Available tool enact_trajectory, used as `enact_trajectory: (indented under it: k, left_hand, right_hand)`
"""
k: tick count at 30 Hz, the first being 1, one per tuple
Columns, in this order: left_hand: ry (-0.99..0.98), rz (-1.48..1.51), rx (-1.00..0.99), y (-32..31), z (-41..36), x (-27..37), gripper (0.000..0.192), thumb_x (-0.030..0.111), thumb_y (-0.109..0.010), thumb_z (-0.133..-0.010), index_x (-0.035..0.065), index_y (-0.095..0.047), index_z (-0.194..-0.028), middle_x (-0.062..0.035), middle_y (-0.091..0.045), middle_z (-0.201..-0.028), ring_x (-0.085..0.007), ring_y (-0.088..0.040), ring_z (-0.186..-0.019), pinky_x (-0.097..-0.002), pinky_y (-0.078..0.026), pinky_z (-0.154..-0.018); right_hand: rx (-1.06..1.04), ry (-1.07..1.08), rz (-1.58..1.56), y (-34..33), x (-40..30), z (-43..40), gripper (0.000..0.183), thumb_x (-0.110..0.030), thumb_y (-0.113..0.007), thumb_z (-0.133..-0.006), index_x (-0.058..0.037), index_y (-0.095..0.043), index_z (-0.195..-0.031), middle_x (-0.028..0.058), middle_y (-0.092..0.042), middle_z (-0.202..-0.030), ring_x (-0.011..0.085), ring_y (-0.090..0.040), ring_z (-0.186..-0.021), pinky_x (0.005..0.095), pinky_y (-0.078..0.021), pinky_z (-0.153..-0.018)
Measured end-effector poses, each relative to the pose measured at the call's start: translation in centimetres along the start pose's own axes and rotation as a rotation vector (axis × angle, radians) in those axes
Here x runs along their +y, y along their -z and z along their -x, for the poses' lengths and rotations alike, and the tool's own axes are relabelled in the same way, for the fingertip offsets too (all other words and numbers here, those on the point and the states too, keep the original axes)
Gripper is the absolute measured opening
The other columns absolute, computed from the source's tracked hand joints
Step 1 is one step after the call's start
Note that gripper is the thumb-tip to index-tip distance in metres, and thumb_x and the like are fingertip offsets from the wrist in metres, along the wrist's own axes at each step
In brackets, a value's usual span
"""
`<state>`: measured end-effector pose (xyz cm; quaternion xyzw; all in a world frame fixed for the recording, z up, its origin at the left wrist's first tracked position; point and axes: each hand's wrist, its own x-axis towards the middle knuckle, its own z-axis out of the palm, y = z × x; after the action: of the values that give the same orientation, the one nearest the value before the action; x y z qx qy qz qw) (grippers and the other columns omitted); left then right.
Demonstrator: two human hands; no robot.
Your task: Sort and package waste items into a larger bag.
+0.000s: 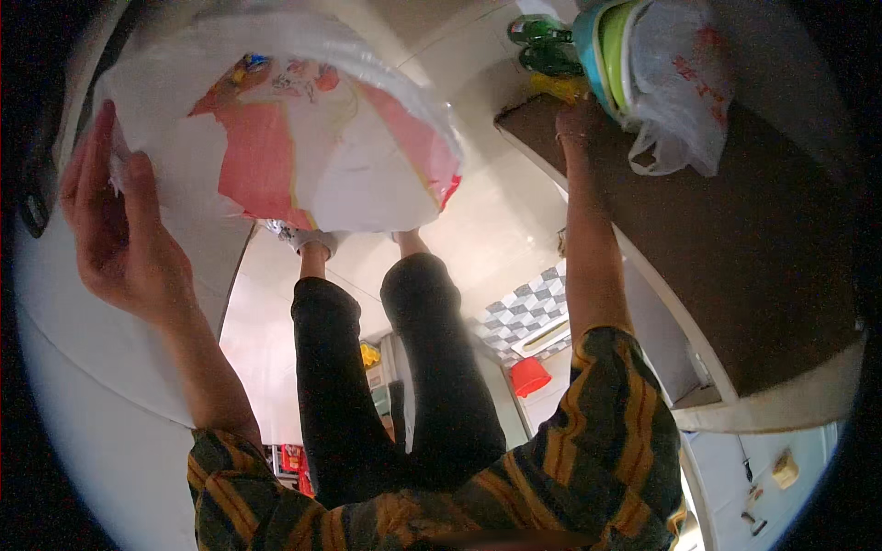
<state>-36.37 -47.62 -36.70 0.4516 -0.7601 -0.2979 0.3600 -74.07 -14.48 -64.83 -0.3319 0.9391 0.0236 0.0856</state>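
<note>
My left hand (131,220) is raised at the left, its thumb and fingers around a bit of crumpled white plastic at the edge of a large plastic bag (372,172). The bag is pale with red printed panels and spreads in front of my feet. My right hand (579,120) reaches forward over a dark brown surface (723,262) and lies in shadow. Just beyond its fingers is a yellow thing (555,87); whether I grip it is hidden. Right beside that hand stand nested teal and lime-green bowls (610,58), next to a white plastic bag (679,89) with red print.
Green glass bottles (548,45) lie beyond the brown surface. A white panel (76,330) rises along my left. Behind my legs are a red bucket (529,377) and a floor patch with a grey cube pattern (527,306). A pale floor (496,220) lies under me.
</note>
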Motion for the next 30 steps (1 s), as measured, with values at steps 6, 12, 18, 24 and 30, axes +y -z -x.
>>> enact_trajectory:
  k: [6, 12, 18, 24, 30]
  left_hand:
    - [-0.148, 0.14, 0.042, -2.8, -1.6, -0.2, 0.029, 0.0, -0.056, -0.081, -0.0035, -0.056, -0.11, -0.0132, -0.056, -0.113, -0.0209, -0.05, -0.105, -0.0317, -0.039, -0.091]
    - [-0.154, 0.08, -0.029, -2.4, -0.7, -0.2, 0.029, 0.0, -0.056, -0.081, -0.0035, -0.056, -0.11, -0.0132, -0.055, -0.115, -0.0203, -0.05, -0.104, -0.0305, -0.04, -0.089]
    - [-0.039, -0.023, -0.373, -1.9, 1.5, 1.2, 0.033, -0.003, -0.06, -0.075, 0.0046, -0.06, -0.107, -0.0101, -0.052, -0.114, -0.0162, -0.051, -0.098, -0.0232, -0.046, -0.072]
    - [0.199, 0.056, -0.784, -1.3, 7.3, -0.9, 0.054, 0.0, -0.065, -0.071, 0.006, -0.047, -0.121, -0.0138, -0.04, -0.125, -0.0253, -0.049, -0.101, -0.0294, -0.047, -0.075]
    - [-0.306, -0.211, -0.418, 0.0, 7.1, 3.7, 0.084, 0.025, -0.077, -0.057, 0.0151, -0.035, -0.128, -0.0157, -0.025, -0.135, -0.0302, -0.029, -0.122, -0.0441, -0.027, -0.099]
  right_hand:
    - [0.034, -0.108, 0.096, -7.3, 10.0, -5.9, 0.045, -0.025, -0.051, -0.081, -0.0035, -0.044, -0.119, 0.0203, -0.045, -0.121, 0.0333, -0.048, -0.108, 0.0441, -0.04, -0.089]
    - [0.118, 0.489, 0.607, -2.2, 1.4, -1.8, 0.04, -0.028, -0.054, -0.08, -0.0019, -0.051, -0.11, 0.0179, -0.052, -0.111, 0.0331, -0.052, -0.1, 0.0427, -0.0432, -0.083]
    - [0.18, 0.188, 0.227, 11.2, -6.5, 4.7, 0.03, -0.025, -0.062, -0.076, 0.0001, -0.057, -0.091, 0.0168, -0.059, -0.083, 0.0295, -0.058, -0.073, 0.0399, -0.0468, -0.064]
    - [0.171, 0.119, -0.521, 28.8, -17.9, 14.6, 0.028, -0.01, -0.068, -0.072, 0.0007, -0.051, -0.091, 0.0134, -0.051, -0.082, 0.0265, -0.05, -0.068, 0.0343, -0.0418, -0.061]
    - [-0.369, -0.292, -1.359, 34.7, -21.9, 20.0, 0.022, -0.013, -0.064, -0.08, 0.0018, -0.052, -0.091, 0.0054, -0.058, -0.072, 0.0072, -0.053, -0.056, 0.019, -0.0436, -0.051]
